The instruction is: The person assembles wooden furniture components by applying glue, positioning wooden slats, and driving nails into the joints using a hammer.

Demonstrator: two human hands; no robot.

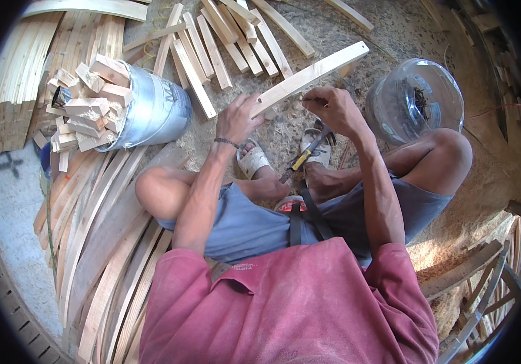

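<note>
My left hand [238, 120] grips the near end of a pale wooden strip [315, 74], which slants up and away to the right. A dark spot shows near each end of the strip. Just beside its near end is my right hand [335, 108], fingertips pinched together; whatever is between them is too small to name. Below that hand, a claw hammer [304, 156] with a yellow and black handle lies slanted over my feet, its head close under my wrist. Whether the right hand touches it cannot be made out.
At left a metal bucket [157, 109] lies tipped, full of short wood blocks [93, 106]. A clear plastic tub [387, 100] with dark nails [421, 103] stands at right. Loose wooden strips [212, 51] lie ahead; long curved boards [106, 242] lie at lower left.
</note>
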